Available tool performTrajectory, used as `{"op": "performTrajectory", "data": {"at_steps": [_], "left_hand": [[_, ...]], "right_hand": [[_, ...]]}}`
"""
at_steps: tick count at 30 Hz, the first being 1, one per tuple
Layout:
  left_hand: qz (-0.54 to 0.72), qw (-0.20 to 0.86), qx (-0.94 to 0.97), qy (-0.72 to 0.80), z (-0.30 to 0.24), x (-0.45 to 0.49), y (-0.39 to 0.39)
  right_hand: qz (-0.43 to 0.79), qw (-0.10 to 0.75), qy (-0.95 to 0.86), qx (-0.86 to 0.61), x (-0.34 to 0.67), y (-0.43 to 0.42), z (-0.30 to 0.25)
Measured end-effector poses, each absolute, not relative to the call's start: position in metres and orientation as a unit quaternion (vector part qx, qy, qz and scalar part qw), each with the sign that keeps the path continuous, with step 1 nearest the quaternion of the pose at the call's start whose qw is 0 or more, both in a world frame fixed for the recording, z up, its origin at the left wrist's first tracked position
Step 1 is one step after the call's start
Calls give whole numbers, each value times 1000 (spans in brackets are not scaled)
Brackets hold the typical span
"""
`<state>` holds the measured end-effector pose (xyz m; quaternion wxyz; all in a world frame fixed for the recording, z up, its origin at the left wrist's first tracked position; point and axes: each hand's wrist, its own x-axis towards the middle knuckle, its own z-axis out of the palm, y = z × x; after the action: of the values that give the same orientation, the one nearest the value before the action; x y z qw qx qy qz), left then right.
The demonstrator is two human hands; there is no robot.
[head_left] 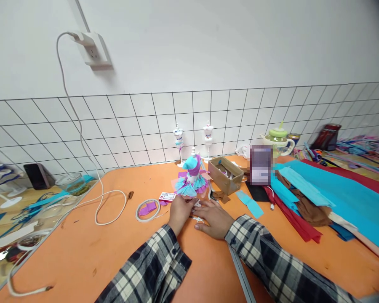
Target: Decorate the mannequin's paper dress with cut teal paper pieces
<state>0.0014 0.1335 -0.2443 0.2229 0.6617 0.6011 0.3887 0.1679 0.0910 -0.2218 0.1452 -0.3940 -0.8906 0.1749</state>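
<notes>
In the head view a small dress-form mannequin [193,171] stands upright on the orange table, dressed in blue and purple fabric with a ruffled skirt. Just in front of its base, my left hand [180,213] has its fingers closed together; what they pinch is too small to make out. My right hand [214,219] lies low beside it, fingers stretched toward the left hand and thumb apart. Between the hands shows a small white looped piece [199,220], partly covered. Left of my left hand are a white ring-shaped roll [139,216] with purple fabric [148,208] inside, and a red-and-white card [167,196].
Two more small mannequins [178,139] stand by the tiled wall. A cardboard box [226,176] holds small items. A propped screen [260,165], a lidded jug [278,141] and layered fabric strips [316,189] lie rightward. A white cable [101,193] crosses the left side.
</notes>
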Motion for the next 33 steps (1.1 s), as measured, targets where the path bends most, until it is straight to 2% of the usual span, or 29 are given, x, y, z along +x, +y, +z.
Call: {"op": "performTrajectory", "data": {"at_steps": [9, 16, 33], "left_hand": [[397, 225, 680, 573, -248, 4, 131], [392, 223, 691, 565, -248, 4, 135], [380, 247, 663, 595, -248, 3, 134]], "right_hand": [[146, 164, -878, -425, 168, 93, -224], [133, 211, -826, -506, 172, 98, -225], [114, 182, -859, -466, 173, 99, -230]]}}
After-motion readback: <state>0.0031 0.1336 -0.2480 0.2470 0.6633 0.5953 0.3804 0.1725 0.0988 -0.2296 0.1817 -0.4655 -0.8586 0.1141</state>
